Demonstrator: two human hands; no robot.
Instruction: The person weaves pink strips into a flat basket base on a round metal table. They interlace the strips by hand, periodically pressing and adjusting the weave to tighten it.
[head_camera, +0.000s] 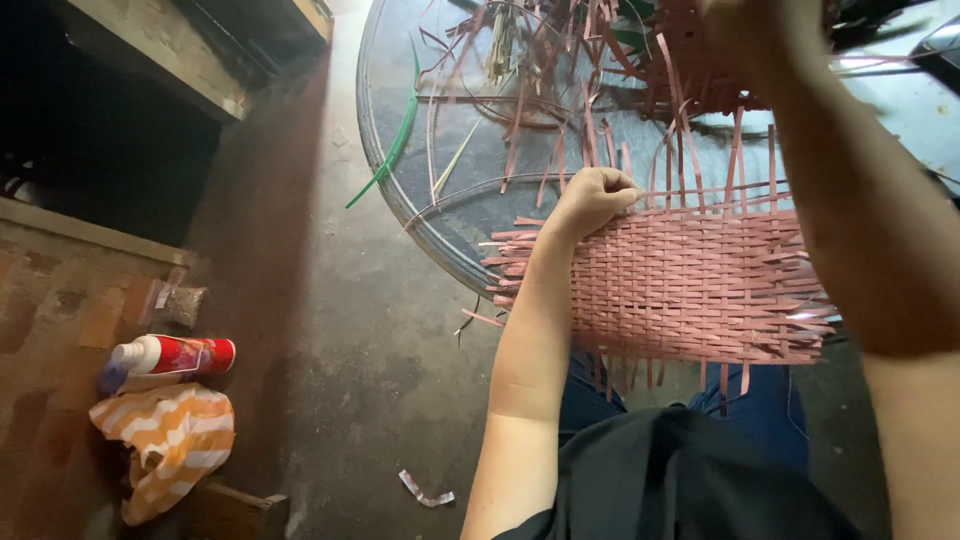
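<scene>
1. A flat woven mat (690, 285) of pinkish-red strips lies across the person's lap and against the near edge of a round desk (375, 130). Its loose strip ends stick out on every side.
2. The left hand (590, 200) is curled into a fist on the upper left corner of the mat, fingers tucked under and pressed onto the weave where upright strips rise from it.
3. The right hand (745, 30) is raised at the top of the view, largely cut off by the frame edge. It sits among the free strips (690, 130) that run up from the mat; whether its fingers pinch one cannot be told. The right forearm crosses the right side of the mat.
4. Beyond the mat, a tangle of more pinkish strips (530, 70) and a few pale ones lies on the desk, touching and crossing one another.
5. A green strip (395, 140) curves along the left rim of the desk and hangs over its edge.
6. The person's blue trousers (760, 410) and dark top (680, 480) show below the mat.
7. On the concrete floor (350, 350), just beside the person's left elbow, lies a small pale scrap (425, 492).
8. Well apart to the left, against a brick wall (60, 300), a red and white bottle (170, 357) lies on its side, touching an orange and white striped cloth (170, 440) below it.
</scene>
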